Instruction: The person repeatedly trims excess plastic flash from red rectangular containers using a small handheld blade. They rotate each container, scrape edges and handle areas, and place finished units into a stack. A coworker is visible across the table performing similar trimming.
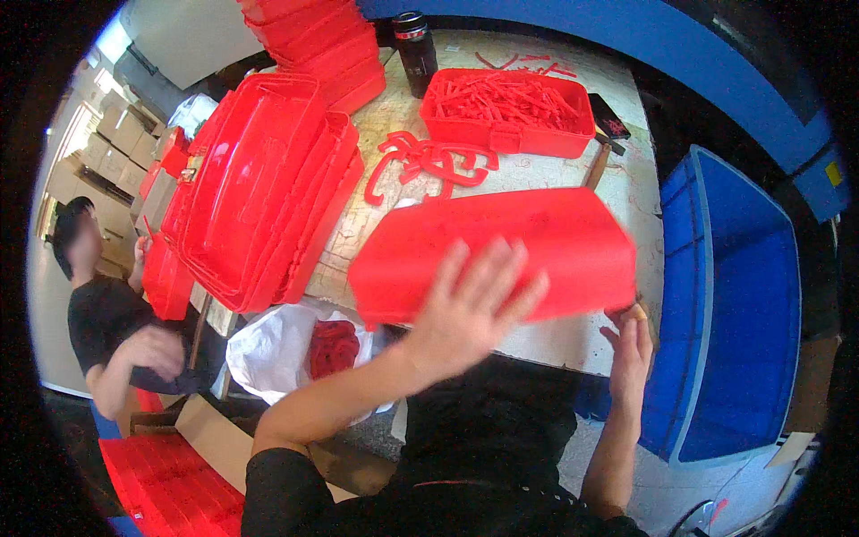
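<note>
A long red plastic toolbox shell [501, 224] lies at the near side of the worktable. Over its near face spreads my left hand [474, 304], blurred, its fingers apart; whether the palm touches the plastic cannot be told. By the shell's lower right corner is my right hand [632, 345], fingers curled around something small that I cannot make out. Behind the shell lies a pile of loose red handles [429, 164]. Farther back stands an open red box [546, 143] heaped with thin red plastic strips [501, 100]. A hammer [598, 166] rests to the right of the handles.
Nested red box shells [259, 188] stand at left, with another stack [322, 45] behind. A black bottle [415, 55] stands at the back. A blue bin [743, 304] borders the table's right. A white bag [268, 349] and a co-worker [116, 322] are at left.
</note>
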A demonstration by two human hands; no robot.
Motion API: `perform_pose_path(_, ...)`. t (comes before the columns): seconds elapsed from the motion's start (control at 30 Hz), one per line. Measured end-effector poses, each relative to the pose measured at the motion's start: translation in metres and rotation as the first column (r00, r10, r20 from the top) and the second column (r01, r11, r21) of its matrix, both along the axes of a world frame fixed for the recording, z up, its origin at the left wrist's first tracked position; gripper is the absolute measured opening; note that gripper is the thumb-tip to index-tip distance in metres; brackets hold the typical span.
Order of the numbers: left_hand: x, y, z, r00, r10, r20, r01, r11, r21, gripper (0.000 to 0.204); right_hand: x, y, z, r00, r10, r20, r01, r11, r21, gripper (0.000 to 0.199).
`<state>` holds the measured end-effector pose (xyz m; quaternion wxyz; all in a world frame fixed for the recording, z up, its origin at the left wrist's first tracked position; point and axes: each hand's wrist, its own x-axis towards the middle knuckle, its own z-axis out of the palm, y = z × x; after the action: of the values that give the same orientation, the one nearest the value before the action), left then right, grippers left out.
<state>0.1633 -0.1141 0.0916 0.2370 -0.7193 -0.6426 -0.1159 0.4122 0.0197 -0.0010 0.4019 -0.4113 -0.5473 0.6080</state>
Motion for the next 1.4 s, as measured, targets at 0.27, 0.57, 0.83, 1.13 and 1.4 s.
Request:
perform_pose_path(0.27,-0.008,-0.038,-0.088,0.808,-0.263,0.527,0.391,0.909,-0.145,0.04,0.011,-0.034,-0.035,0.817,-0.102,0.568,-0.055,0.966,0.252,0.039)
perform_pose_path(0.57,-0.209,0.117,-0.111,0.952,0.05,0.303,-0.08,0.993,0.086,0.028,-0.024,-0.028,-0.001,0.644,-0.287,0.709,-0.176,0.847,0.502,0.034)
perform_pose_path(0.83,-0.222,0.151,-0.062,0.916,0.02,0.401,0.057,0.982,-0.18,0.028,-0.066,-0.017,0.058,0.757,-0.255,0.601,-0.164,0.816,0.554,0.034)
perform_pose_path(1.13,-0.052,0.089,0.015,0.462,-0.357,0.811,0.584,0.812,0.025,0.022,-0.124,-0.001,0.063,0.979,0.194,0.066,-0.203,0.886,0.417,0.036)
perform_pose_path(1.4,-0.145,0.098,-0.05,0.771,0.379,0.511,0.085,0.735,-0.673,0.053,-0.018,-0.073,-0.004,0.99,-0.123,0.074,0.14,0.943,-0.302,0.032)
